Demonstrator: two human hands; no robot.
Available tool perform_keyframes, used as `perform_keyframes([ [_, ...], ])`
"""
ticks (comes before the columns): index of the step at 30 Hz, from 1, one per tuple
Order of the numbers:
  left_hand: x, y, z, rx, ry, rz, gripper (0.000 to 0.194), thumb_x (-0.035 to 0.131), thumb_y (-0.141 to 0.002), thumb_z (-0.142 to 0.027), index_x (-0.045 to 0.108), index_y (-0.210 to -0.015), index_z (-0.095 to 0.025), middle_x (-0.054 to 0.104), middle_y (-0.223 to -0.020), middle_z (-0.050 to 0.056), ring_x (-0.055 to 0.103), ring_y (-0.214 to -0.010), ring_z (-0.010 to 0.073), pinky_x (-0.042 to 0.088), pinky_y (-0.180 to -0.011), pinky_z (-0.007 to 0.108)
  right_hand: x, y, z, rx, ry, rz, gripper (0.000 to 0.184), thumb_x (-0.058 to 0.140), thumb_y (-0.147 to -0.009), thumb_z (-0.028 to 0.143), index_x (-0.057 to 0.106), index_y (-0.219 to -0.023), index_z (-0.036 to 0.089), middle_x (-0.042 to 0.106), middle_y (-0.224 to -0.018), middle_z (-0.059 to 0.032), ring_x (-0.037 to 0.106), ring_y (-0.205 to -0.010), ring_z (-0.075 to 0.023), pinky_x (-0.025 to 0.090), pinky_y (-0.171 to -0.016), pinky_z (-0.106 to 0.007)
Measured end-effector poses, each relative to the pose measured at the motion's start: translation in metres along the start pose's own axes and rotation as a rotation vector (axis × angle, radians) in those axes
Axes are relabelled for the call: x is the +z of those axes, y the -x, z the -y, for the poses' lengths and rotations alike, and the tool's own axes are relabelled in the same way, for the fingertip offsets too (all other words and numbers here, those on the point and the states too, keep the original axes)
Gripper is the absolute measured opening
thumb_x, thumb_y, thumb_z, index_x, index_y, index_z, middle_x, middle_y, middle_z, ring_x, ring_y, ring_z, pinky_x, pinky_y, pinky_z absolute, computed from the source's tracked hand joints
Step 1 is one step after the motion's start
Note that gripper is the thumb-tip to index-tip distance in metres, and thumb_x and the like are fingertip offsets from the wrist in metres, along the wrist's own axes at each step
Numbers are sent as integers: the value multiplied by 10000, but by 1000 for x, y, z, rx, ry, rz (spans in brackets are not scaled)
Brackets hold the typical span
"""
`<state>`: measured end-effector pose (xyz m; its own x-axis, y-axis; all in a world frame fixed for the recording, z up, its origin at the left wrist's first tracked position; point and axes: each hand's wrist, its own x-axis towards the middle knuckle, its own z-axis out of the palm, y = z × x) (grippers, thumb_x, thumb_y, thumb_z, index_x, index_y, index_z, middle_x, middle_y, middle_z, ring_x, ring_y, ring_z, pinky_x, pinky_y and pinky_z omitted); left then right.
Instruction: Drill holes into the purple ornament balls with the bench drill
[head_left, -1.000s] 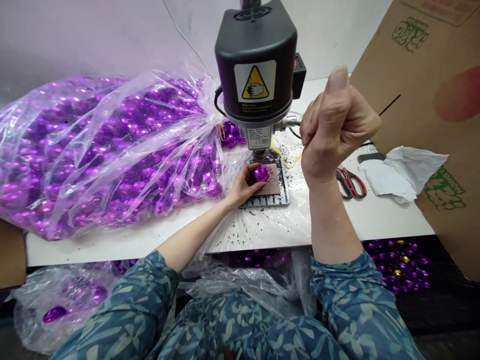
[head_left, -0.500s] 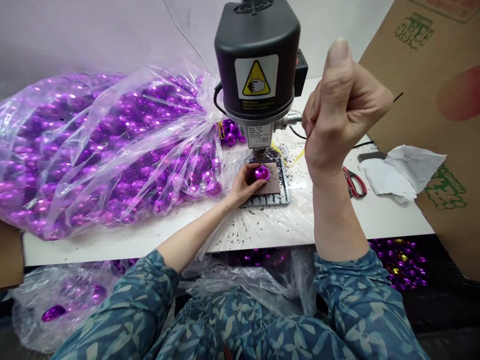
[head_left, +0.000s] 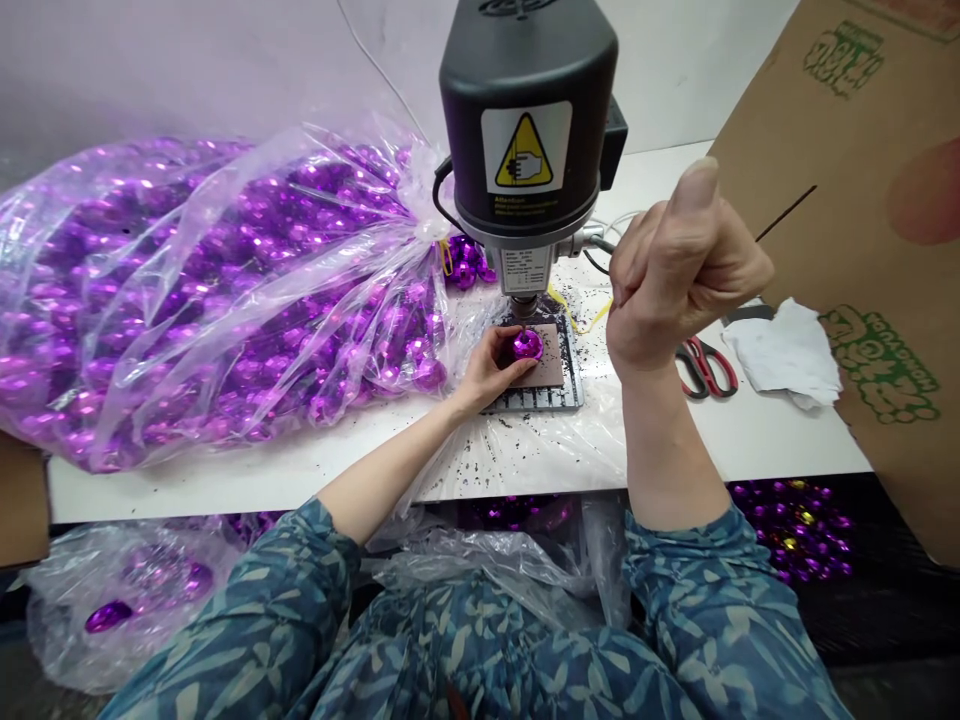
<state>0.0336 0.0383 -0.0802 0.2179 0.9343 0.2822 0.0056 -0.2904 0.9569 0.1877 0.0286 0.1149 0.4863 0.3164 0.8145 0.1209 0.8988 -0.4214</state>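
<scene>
Fingers point(head_left: 505, 333) and thumb on the left hand point(head_left: 480, 378) are closed around the near-left side of a shiny purple ball point(head_left: 528, 345), only as far apart as the ball needs, so it's a light pinch rather than a full fist. Ball's sitting on a brown pad point(head_left: 537, 376) on top of the slotted metal plate point(head_left: 568, 401), right under the chuck point(head_left: 524, 306) of the black bench machine point(head_left: 532, 100). Right hand point(head_left: 675, 275) is up beside the machine, balled tight with the thumb on top; looks to me like it's on a lever, but can't tell for sure what's in there. If you're doing this bit, I'd say seat the ball flat on the pad first, then line its top up with the tool before any pressure. Hold it low on the sides, fingertips well off the top; that hand-warning sticker point(head_left: 526, 148) isn't decoration. Smooth and faceted probably means it wants to spin, so pinch firm but don't crush it. Go gentle with the right. I'd also sweep those dark flecks point(head_left: 568, 349) off the pad occasionally, since grit could tilt the ball.
</scene>
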Motion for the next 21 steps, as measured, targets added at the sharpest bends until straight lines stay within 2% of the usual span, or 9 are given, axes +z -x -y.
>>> perform_keyframes([
  [3,0,0,1,1,8,2,644,905,-823,-558,592,-1287,-239,722,-1293,122,724,-1226,284,575,-1132,530,-1,3,-3,-53,-34,-16,678,635,-989,553,262,-529,222,253,-398,71,279,-337,-65,182,-409,-328],
  [8,1,0,3,10,34,13,650,903,-822,-566,590,-1290,-241,733,-1262,122,729,-1214,286,580,-1122,538,-6,8,-9,-93,58,-11,719,568,-1004,608,209,-507,233,222,-375,68,272,-315,-72,207,-374,-330],
  [13,0,-1,4,21,37,9,651,907,-817,-568,597,-1284,-238,731,-1269,123,730,-1213,288,586,-1114,538,-11,15,-14,-179,18,-11,687,567,-1030,464,204,-504,210,226,-379,65,268,-310,-69,170,-366,-316],
  [17,0,-1,3,9,37,10,651,913,-809,-569,604,-1278,-239,725,-1288,119,726,-1223,283,583,-1120,530,-11,19,-17,-203,41,-29,688,556,-1030,485,196,-512,210,231,-379,58,259,-314,-68,180,-374,-312],
  [21,0,0,2,13,50,8,672,914,-801,-582,600,-1280,-231,727,-1265,118,729,-1210,279,584,-1113,517,-14,24,-26,-313,-90,-17,604,530,-1036,294,238,-515,209,230,-394,66,260,-327,-61,175,-374,-291],
])
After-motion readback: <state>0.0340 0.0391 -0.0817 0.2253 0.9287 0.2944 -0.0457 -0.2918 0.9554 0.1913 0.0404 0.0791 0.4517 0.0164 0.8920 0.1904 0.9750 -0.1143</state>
